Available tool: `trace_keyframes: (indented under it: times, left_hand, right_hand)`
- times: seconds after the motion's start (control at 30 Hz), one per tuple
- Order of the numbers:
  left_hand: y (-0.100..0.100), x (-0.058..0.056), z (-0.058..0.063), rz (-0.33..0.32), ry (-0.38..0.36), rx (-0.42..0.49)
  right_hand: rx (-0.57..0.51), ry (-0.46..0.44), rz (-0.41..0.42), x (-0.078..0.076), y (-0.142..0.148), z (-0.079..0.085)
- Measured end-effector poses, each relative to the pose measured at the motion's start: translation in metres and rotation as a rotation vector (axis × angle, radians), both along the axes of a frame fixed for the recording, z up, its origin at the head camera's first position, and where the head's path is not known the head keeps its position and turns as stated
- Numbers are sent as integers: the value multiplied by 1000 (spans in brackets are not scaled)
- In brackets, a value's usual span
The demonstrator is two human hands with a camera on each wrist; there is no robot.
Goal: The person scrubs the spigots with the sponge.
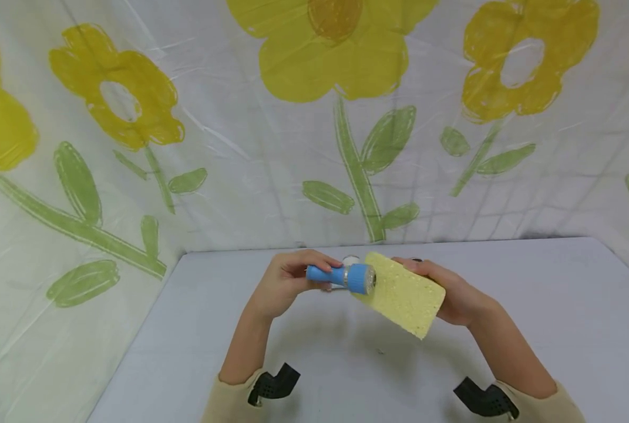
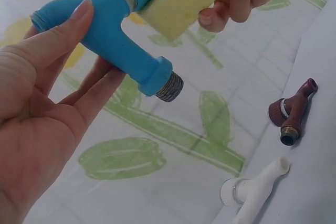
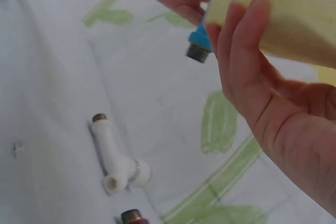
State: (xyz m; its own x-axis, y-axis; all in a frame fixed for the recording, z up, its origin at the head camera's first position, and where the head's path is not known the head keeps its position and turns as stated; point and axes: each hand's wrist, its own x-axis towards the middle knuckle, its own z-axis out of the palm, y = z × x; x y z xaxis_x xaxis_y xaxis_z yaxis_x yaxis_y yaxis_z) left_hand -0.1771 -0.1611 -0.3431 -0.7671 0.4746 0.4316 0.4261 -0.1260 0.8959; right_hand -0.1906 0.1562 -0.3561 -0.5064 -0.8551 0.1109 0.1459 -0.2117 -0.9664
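Observation:
My left hand (image 1: 282,285) holds a blue plastic water tap (image 2: 113,38) above the table, thumb on one side and fingers on the other. Its threaded metal end (image 2: 170,87) sticks out past the fingers in the left wrist view. My right hand (image 1: 459,298) grips a thick yellow sponge (image 1: 405,296) from behind and along its edge. The sponge tilts, and its left part lies right at the round knob (image 1: 362,278) of the tap. Most of the right fingers are hidden behind the sponge in the head view.
On the white table (image 1: 187,335) lie a white tap (image 3: 113,153) and a dark red tap (image 2: 294,108), both largely hidden behind the hands in the head view. A curtain with yellow flowers (image 1: 335,53) hangs along the table's back edge.

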Motion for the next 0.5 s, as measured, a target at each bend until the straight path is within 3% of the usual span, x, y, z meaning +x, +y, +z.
trace_keyframes:
  times: [0.1,0.23,0.37,0.5]
  left_hand:
    - [0,0,1,67,-30,20]
    - [1,-1,0,105,-81,122]
    - [5,-3,-4,74,-82,252]
    - [9,-6,-9,17,-96,325]
  right_hand:
    - [82,89,-141,6,-4,8]
    - [144,270,-362,18,-18,17]
    - [149,477,-587,30,-32,19]
    - [161,732,-791,37,-40,18]
